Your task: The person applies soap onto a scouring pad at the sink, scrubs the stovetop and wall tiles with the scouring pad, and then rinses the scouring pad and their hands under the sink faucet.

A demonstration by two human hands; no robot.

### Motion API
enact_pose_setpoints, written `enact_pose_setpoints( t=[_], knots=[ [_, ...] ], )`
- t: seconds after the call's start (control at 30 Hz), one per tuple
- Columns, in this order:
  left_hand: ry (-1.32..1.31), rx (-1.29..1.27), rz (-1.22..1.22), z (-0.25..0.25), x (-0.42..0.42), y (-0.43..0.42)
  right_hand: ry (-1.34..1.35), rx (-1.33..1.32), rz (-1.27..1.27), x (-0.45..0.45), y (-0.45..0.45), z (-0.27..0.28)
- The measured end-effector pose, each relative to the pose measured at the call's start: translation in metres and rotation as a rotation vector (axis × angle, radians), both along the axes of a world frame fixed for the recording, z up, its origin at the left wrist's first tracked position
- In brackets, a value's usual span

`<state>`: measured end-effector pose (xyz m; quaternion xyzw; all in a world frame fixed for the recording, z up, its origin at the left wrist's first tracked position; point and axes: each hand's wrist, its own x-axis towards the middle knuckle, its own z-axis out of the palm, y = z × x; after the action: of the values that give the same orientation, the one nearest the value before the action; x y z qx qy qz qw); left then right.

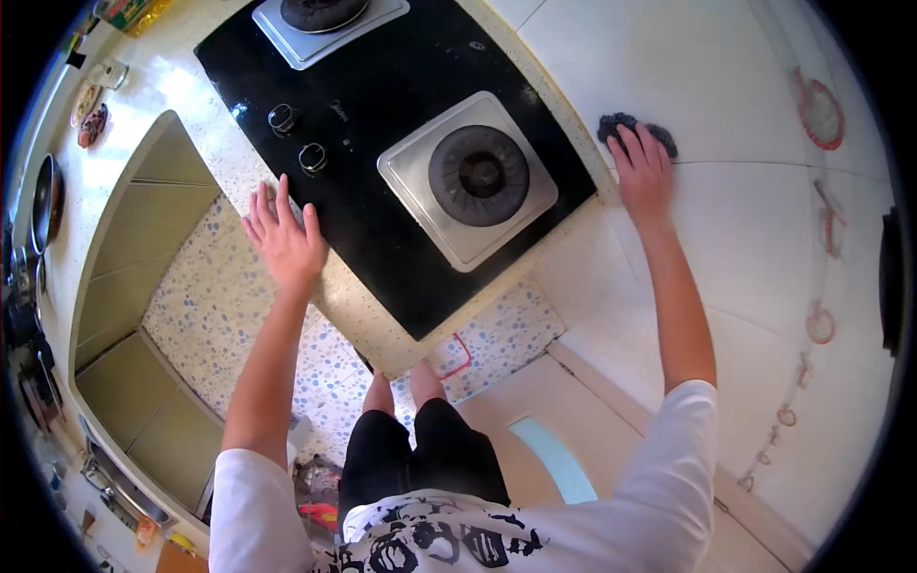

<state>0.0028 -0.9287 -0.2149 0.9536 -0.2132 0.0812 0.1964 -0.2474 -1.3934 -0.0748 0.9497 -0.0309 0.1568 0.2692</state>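
A dark grey scrubbing cloth or pad [661,139] is pressed against the white tiled wall [735,229] at the right, with my right hand [645,172] over it and its fingers on it. My left hand [286,239] rests flat with spread fingers on the speckled counter edge, its fingertips beside the black glass cooktop [382,239]. Nothing is held in it. Between my hands lies a round dark burner [479,176] on a square metal plate [420,196]. Two knobs [311,158] stand just above my left hand.
A second burner [325,11] sits at the top. Red rings [821,115] hang on the wall at the far right. A black pan [45,202] and an oil bottle [138,17] are at the left. The counter edge [373,329] projects near my legs.
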Motion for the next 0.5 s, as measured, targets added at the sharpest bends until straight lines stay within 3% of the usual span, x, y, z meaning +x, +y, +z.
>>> enact_pose_setpoints(
  t=[0.17,0.27,0.5],
  knots=[
    [-0.01,-0.027,-0.01,0.001,-0.001,0.002,0.314,0.038,-0.108,-0.073,0.0,0.021],
    [-0.012,-0.025,-0.007,0.001,-0.001,0.004,0.35,0.024,-0.075,-0.11,-0.001,0.022],
    [-0.043,-0.012,-0.005,0.004,-0.002,0.005,0.312,-0.095,0.125,0.098,-0.006,0.033]
  ],
)
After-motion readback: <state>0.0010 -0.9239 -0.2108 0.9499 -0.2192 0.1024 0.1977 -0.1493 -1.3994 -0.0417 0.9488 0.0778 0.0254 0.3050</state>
